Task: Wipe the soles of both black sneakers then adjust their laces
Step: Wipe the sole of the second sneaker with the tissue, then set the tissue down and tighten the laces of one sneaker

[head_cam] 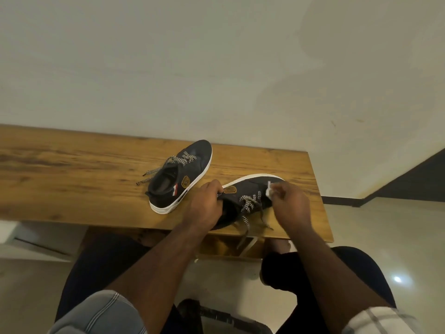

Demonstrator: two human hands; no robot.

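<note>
1. The left hand (pixel 206 198) closes around the heel collar of the near sneaker (pixel 250 196), thumb and fingers wrapped over its rim, holding the shoe tipped on its side on the wooden table (pixel 72 165).
2. The right hand (pixel 290 200) pinches a small white wipe (pixel 270 189) between curled fingers; the wipe touches the dark toe area of that sneaker, just below the white sole edge that runs along its far side.
3. The black-and-white laces (pixel 248 207) of the held shoe hang loose between the two hands, and their ends trail over the table's near edge.
4. The second sneaker (pixel 180 175) stands upright on its sole beyond and to the left of the left hand, close to it but apart, untouched.
5. Its laces (pixel 156 172) lie untied, spread on the wood further left.
6. Both forearms reach from short sleeves over the person's dark-trousered knees.
</note>
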